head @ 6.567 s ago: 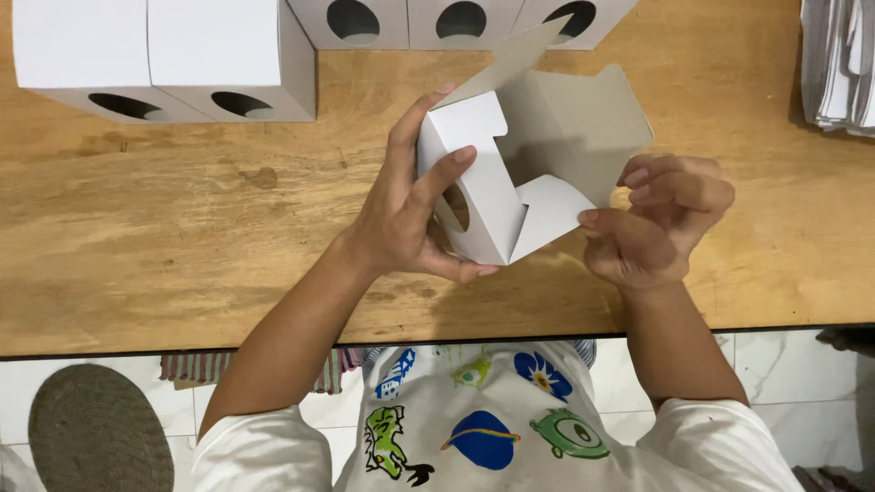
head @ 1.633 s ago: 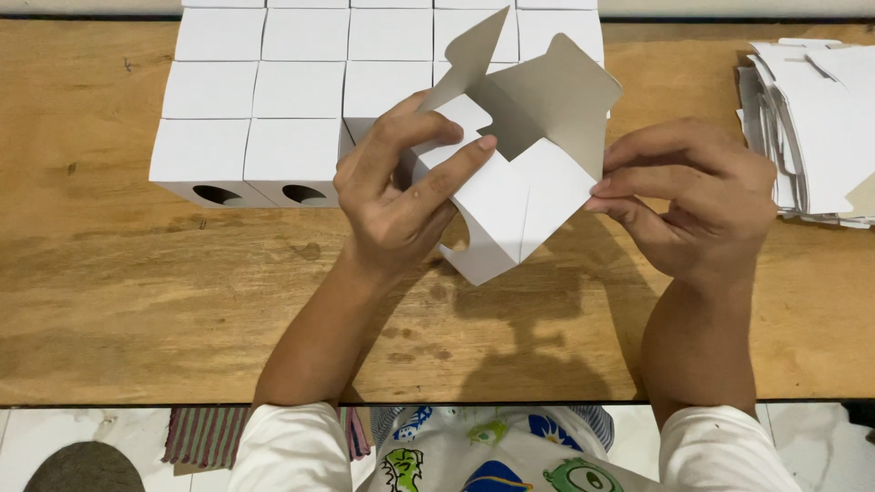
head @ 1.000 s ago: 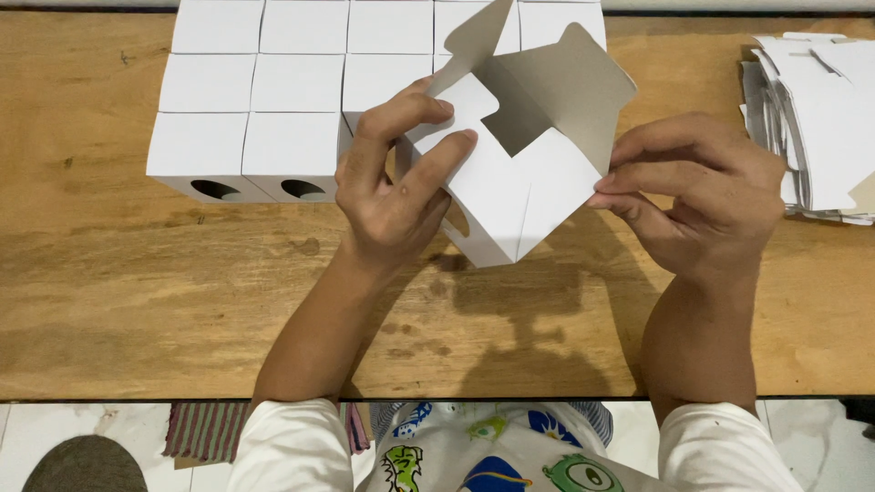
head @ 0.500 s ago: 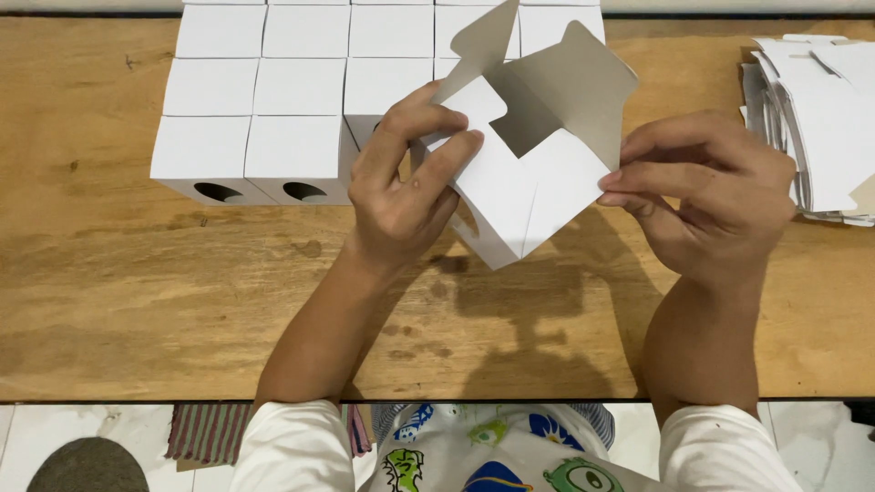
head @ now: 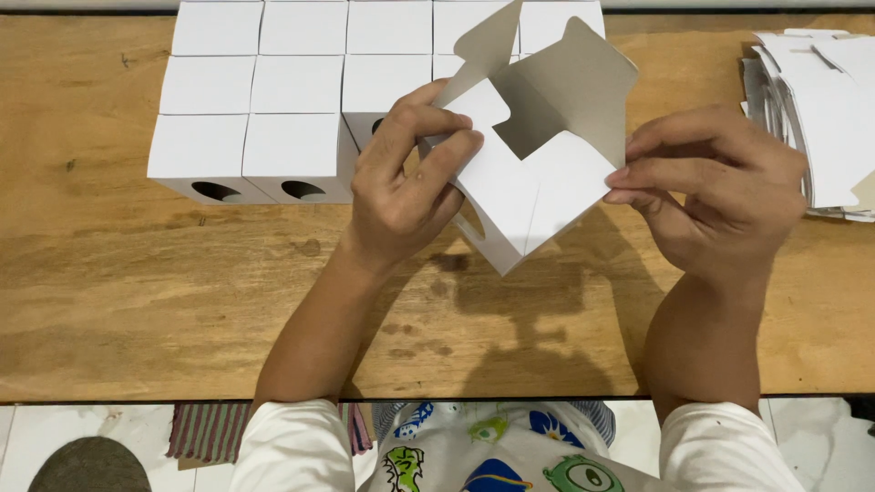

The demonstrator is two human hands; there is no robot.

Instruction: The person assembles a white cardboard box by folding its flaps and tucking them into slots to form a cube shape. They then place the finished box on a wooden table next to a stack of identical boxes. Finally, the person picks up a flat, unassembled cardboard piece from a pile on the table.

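1. The left hand (head: 401, 196) was closed around the left side of a white carton (head: 519, 196), thumb and fingers pressing a folded flap flat against its top.
2. The right hand (head: 720, 196) pinched the carton's right corner between thumb and forefinger; the other fingers were curled, and nothing else was in it.
3. The carton was held clear above the table (head: 137, 301), tilted corner-down, between both hands. Its lid panel (head: 583, 82) stood upright and unfolded, and a narrow flap (head: 483, 41) rose beside it.
4. A rounded cut-out showed on the carton's lower left face, partly hidden by the left hand.
5. Finished boxes (head: 292, 91) stood in tight rows at the table's far side, touching one another; two in the front row showed oval openings.
6. Flat blanks (head: 820, 109) lay stacked at the right edge, well apart from the rows.
7. Judgement: the step in hand was closing one end of the carton, with the side flaps partly folded. The next move would call for bending the upright panel down and tucking it without creasing the card.
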